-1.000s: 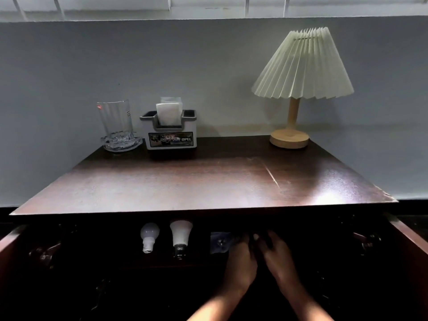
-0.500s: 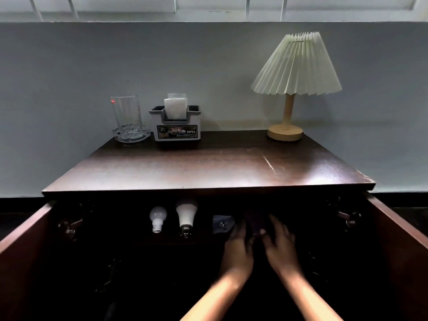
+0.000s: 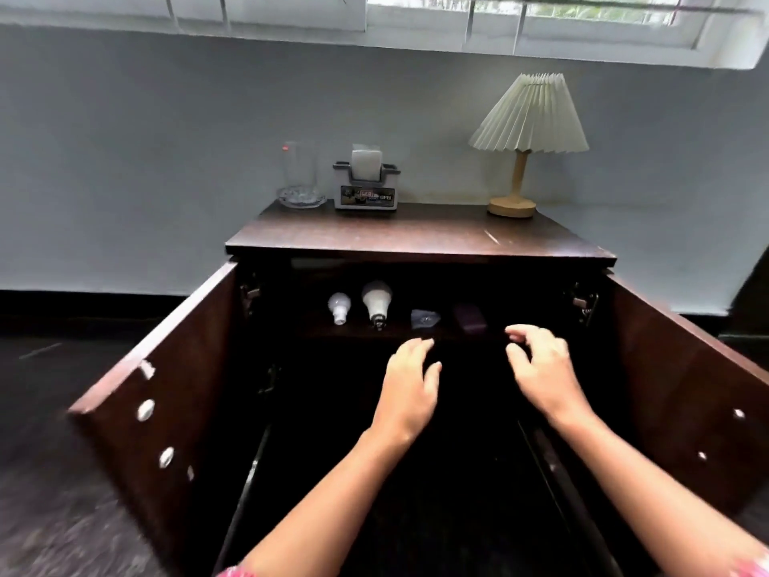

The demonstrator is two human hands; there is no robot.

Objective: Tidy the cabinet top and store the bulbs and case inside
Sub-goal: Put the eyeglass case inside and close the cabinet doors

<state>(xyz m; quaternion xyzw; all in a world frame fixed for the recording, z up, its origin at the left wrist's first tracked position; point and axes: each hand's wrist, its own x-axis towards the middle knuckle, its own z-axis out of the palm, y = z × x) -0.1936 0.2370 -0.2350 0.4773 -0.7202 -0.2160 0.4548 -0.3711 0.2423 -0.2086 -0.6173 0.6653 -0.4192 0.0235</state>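
Inside the open dark wooden cabinet (image 3: 420, 237), a shelf holds a small white bulb (image 3: 339, 307) and a larger white bulb (image 3: 377, 302), lying side by side at the left. To their right lie a small grey-blue item (image 3: 424, 318) and a dark purple case (image 3: 470, 318). My left hand (image 3: 410, 383) hovers in front of the shelf, fingers apart, holding nothing. My right hand (image 3: 541, 368) hangs just right of the case, fingers curled loosely and empty. Neither hand touches anything.
On the cabinet top stand a glass in a glass dish (image 3: 300, 177), a grey napkin holder (image 3: 366, 187) and a pleated lamp (image 3: 526, 135) at the back. Both doors stand swung out: left door (image 3: 166, 381), right door (image 3: 686, 385). Dark floor surrounds the cabinet.
Both hands have pulled back out of the shelf and parted, leaving the dark case lying on it. The view has backed away, so both doors now show.
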